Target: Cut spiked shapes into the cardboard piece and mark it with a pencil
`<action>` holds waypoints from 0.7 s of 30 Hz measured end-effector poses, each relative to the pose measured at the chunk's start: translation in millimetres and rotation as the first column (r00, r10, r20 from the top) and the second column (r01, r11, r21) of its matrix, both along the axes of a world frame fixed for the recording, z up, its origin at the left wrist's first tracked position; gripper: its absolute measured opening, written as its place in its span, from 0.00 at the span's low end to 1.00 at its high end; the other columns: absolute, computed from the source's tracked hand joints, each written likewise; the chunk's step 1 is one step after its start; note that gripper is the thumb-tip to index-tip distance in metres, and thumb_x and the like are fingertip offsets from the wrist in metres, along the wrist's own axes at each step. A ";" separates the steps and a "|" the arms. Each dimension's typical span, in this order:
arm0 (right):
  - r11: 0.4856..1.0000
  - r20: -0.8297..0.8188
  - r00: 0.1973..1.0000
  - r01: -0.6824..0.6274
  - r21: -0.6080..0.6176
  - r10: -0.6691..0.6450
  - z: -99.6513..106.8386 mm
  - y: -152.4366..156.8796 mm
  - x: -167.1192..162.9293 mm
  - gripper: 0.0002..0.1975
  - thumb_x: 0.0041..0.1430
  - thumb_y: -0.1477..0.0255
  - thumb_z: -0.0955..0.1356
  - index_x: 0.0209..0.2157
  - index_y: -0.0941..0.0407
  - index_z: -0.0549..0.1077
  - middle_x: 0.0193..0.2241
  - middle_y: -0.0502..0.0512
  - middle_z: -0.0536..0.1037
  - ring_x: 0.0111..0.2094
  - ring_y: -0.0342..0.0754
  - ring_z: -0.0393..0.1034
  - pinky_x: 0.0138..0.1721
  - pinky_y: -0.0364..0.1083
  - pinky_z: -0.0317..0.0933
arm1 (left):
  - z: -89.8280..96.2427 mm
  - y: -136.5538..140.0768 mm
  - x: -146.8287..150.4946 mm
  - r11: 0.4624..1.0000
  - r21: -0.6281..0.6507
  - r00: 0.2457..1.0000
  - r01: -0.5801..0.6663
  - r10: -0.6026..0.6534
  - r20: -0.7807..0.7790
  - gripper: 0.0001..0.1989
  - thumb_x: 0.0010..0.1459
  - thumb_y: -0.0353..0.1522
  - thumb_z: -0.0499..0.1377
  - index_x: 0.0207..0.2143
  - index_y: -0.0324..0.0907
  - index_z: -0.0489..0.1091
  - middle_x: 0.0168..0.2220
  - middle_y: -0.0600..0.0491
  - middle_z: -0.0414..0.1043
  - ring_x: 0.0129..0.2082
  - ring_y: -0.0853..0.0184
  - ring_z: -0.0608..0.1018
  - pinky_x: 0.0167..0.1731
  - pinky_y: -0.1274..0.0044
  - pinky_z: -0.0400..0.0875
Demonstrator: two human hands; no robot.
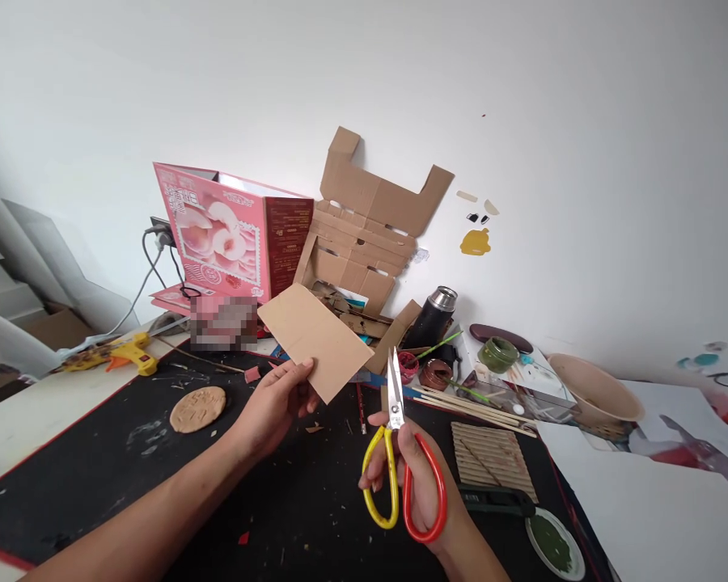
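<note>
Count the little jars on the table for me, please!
I see 3: a pinkish-red jar near the black flask, a brown jar to its right, and a green jar furthest right. More could hide in the clutter.

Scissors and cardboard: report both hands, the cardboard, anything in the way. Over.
Left hand gripping cardboard piece by near edge. Right hand on scissors, blades up. Blades not touching cardboard. Pink jar and brown jar close behind blades.
</note>
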State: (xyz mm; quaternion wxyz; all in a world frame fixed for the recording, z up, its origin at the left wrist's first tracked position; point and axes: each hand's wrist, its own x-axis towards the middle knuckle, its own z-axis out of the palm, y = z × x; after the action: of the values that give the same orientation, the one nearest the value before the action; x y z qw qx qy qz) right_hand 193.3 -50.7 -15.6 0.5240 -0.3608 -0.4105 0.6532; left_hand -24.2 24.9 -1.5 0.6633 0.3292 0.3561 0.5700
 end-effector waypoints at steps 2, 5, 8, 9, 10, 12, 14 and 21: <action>0.998 0.037 0.998 -0.052 0.038 0.050 -2.8 -2.3 -0.5 0.35 0.67 0.41 0.69 0.52 0.60 0.78 0.25 0.59 0.84 0.27 0.54 0.83 0.31 0.46 0.69 | 1.1 0.6 0.1 1.000 0.000 1.000 -0.018 0.018 -0.007 0.24 0.48 0.48 0.76 0.24 0.40 0.71 0.19 0.56 0.70 0.18 0.72 0.69 0.19 0.80 0.57; 0.986 0.080 0.986 -0.151 0.071 0.145 -6.8 -5.1 -0.6 0.40 0.63 0.37 0.69 0.55 0.59 0.77 0.32 0.64 0.88 0.33 0.58 0.86 0.36 0.50 0.72 | 3.0 0.6 0.9 0.999 -0.003 0.999 -0.038 0.038 -0.013 0.25 0.46 0.49 0.77 0.24 0.40 0.71 0.20 0.56 0.70 0.17 0.72 0.69 0.18 0.80 0.56; 0.972 0.093 0.974 -0.216 0.091 0.207 -9.3 -6.3 1.9 0.41 0.60 0.37 0.70 0.57 0.58 0.76 0.36 0.66 0.88 0.37 0.60 0.86 0.40 0.52 0.73 | 4.8 0.5 1.6 0.998 -0.010 0.998 -0.057 0.057 -0.002 0.25 0.45 0.49 0.77 0.24 0.40 0.70 0.20 0.56 0.70 0.17 0.72 0.70 0.19 0.80 0.56; 0.968 0.096 0.970 -0.232 0.100 0.223 -9.4 -6.4 3.1 0.42 0.60 0.37 0.70 0.58 0.58 0.76 0.37 0.66 0.88 0.38 0.60 0.87 0.41 0.53 0.73 | 5.3 0.4 1.7 0.998 -0.013 0.998 -0.059 0.059 0.001 0.26 0.44 0.49 0.77 0.24 0.40 0.70 0.20 0.56 0.70 0.17 0.72 0.70 0.19 0.80 0.56; 0.963 0.100 0.966 -0.247 0.107 0.236 -9.1 -6.3 4.3 0.42 0.60 0.37 0.70 0.59 0.58 0.75 0.38 0.67 0.88 0.39 0.61 0.87 0.42 0.54 0.73 | 5.7 0.4 1.7 0.998 -0.016 0.998 -0.058 0.058 0.004 0.26 0.44 0.49 0.78 0.24 0.40 0.70 0.20 0.57 0.70 0.17 0.72 0.70 0.19 0.80 0.57; 0.956 0.112 0.960 -0.270 0.117 0.257 -7.0 -5.8 6.0 0.43 0.59 0.37 0.71 0.60 0.58 0.74 0.40 0.68 0.88 0.41 0.62 0.86 0.44 0.55 0.73 | 6.1 0.2 1.6 0.998 -0.022 0.998 -0.056 0.056 0.009 0.26 0.43 0.49 0.78 0.25 0.40 0.71 0.19 0.57 0.70 0.17 0.72 0.70 0.19 0.80 0.57; 0.950 0.122 0.954 -0.288 0.120 0.274 -4.2 -5.2 6.6 0.44 0.58 0.37 0.71 0.61 0.58 0.73 0.41 0.69 0.88 0.43 0.64 0.86 0.45 0.56 0.73 | 5.8 -0.1 1.2 0.998 -0.027 0.998 -0.055 0.055 0.014 0.26 0.43 0.48 0.78 0.24 0.40 0.70 0.19 0.57 0.70 0.17 0.72 0.70 0.19 0.80 0.57; 0.934 0.111 0.937 -0.342 0.104 0.331 0.1 -6.7 5.8 0.46 0.56 0.37 0.73 0.63 0.58 0.72 0.45 0.71 0.88 0.46 0.66 0.86 0.48 0.58 0.72 | 1.3 -0.6 -0.7 0.999 -0.019 0.998 -0.050 0.050 0.026 0.24 0.46 0.47 0.77 0.24 0.40 0.70 0.20 0.56 0.71 0.17 0.72 0.71 0.19 0.80 0.58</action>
State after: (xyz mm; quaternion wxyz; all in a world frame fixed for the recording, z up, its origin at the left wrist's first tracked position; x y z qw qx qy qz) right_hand 199.1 -57.5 -15.5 0.4060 -0.2824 -0.5287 0.6898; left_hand -24.9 24.3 -0.2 0.6565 0.3064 0.3607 0.5873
